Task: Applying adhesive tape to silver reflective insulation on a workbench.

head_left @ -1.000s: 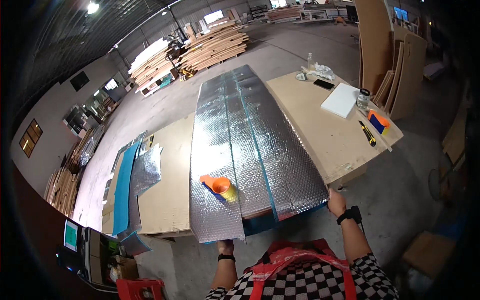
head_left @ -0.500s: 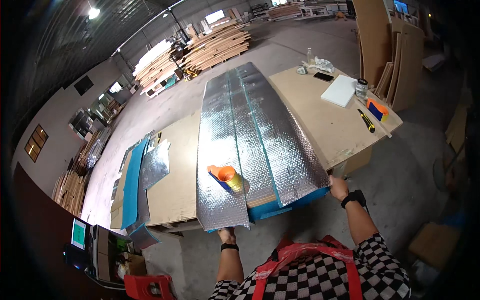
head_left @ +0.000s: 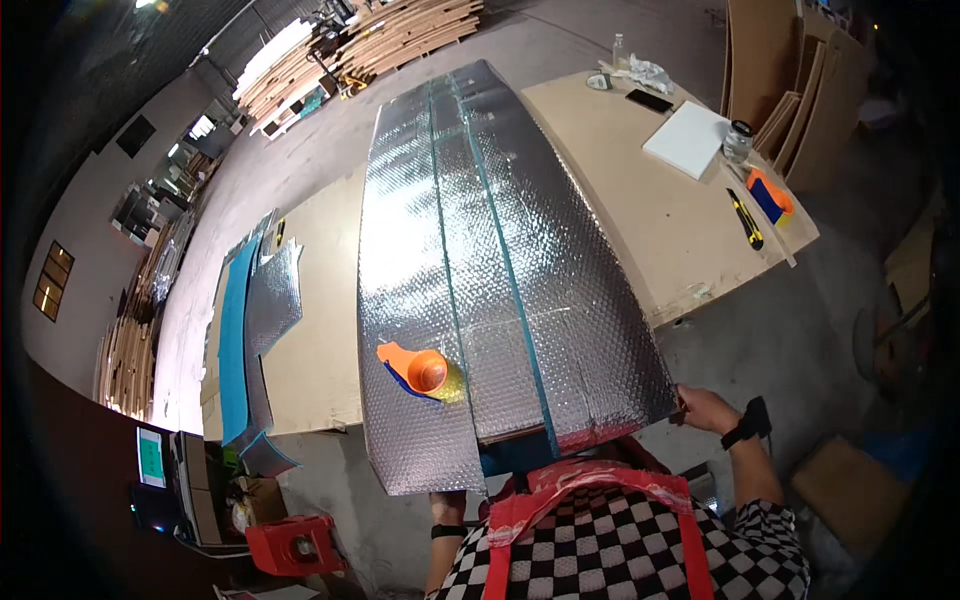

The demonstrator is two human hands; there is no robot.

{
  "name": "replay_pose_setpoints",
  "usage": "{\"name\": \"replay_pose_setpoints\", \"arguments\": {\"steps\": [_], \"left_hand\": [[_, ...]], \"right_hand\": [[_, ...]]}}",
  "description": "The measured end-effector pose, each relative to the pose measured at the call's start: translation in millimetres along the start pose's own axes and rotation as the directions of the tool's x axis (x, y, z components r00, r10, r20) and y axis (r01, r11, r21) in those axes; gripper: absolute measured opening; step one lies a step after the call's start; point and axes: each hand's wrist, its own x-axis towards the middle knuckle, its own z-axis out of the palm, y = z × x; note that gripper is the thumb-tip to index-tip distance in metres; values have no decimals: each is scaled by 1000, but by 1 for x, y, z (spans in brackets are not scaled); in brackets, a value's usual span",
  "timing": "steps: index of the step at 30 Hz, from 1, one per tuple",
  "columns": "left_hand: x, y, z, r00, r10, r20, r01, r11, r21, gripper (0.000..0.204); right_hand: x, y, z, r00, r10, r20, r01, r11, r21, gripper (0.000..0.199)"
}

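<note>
A long panel covered in silver bubble-foil insulation point(head_left: 575, 290), with two teal seams along it, lies over the work table and juts past its near edge. My right hand point(head_left: 706, 410) is closed on the panel's near right corner. At the near left edge my left hand point(head_left: 447, 507) holds the panel from below, its fingers mostly hidden under the foil. On the foil, near the left hand, rests an orange and blue tape dispenser point(head_left: 428, 370) with a yellowish roll. Blue material point(head_left: 520, 456) shows beneath the notched near end, close to my apron.
The table point(head_left: 600, 150) carries a yellow-black utility knife point(head_left: 745, 220), a second tape dispenser point(head_left: 770, 196), a glass jar point(head_left: 738, 141), a white slab point(head_left: 688, 140) and a phone point(head_left: 649, 101). Blue and foil offcuts point(head_left: 272, 295) lie at left. A red stool point(head_left: 295, 545) stands lower left.
The panel has slid toward me and overhangs the near table edge further. The tape dispenser rides along on it. Both hands have come nearer my body, and the view has shifted.
</note>
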Motion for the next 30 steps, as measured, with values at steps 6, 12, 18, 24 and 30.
{"name": "replay_pose_setpoints", "arguments": {"steps": [6,12,18,24,30], "left_hand": [[-14,-2,-6,967,240,-86,-194,913,360,41],[-29,-47,-36,897,441,-11,-239,505,829,40],[-3,-140,-79,834,547,71,-121,56,991,39],[37,-201,-105,946,291,-140,111,114,987,37],[36,-245,-108,890,449,83,-43,-99,994,26]], "right_hand": [[28,-28,-66,870,-492,-34,397,740,-543,104],[85,-37,-52,677,-719,158,678,524,-516,91],[81,-16,-12,462,-887,-9,588,314,-745,47],[65,-16,23,449,-875,-181,517,420,-746,48],[64,3,46,369,-873,-318,406,459,-790,53]]}}
